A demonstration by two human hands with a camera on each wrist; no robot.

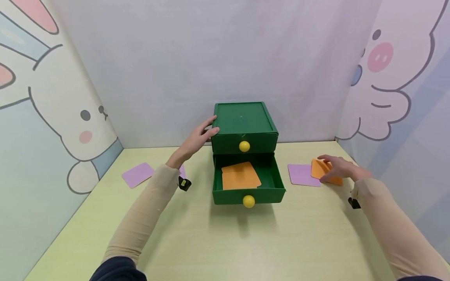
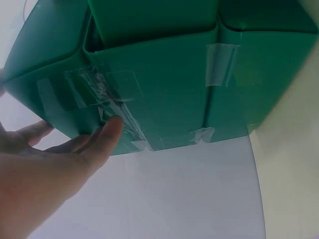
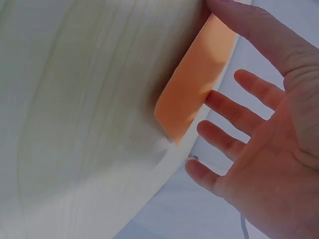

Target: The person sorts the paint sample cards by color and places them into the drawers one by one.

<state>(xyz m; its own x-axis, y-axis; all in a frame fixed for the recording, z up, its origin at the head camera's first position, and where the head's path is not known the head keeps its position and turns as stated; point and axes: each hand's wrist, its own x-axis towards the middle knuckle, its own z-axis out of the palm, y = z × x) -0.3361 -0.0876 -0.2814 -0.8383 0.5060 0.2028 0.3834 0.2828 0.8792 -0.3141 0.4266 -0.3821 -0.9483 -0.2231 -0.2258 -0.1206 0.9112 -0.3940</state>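
Note:
A green two-drawer cabinet (image 1: pixel 244 117) with yellow knobs stands near the back wall. My left hand (image 1: pixel 195 142) rests against its upper left side, fingers near the top edge and thumb near the front corner; in the left wrist view the thumb presses on the taped green side (image 2: pixel 164 94). The lower drawer (image 1: pixel 277 175) is pulled out, with orange cards (image 1: pixel 240 177) lying inside. At the right, my right hand (image 1: pixel 339 168) reaches over orange card pieces (image 1: pixel 317 168), thumb at their near edge and fingers spread. In the right wrist view the thumb tip touches or nearly touches an orange card (image 3: pixel 187 87).
A purple card (image 1: pixel 300 175) lies partly under the orange pieces. Another purple card (image 1: pixel 138 175) is on the left of the table (image 1: pixel 242 249), and a further purple piece (image 1: pixel 182 171) shows partly behind my left wrist. Walls with cartoon animals enclose the table.

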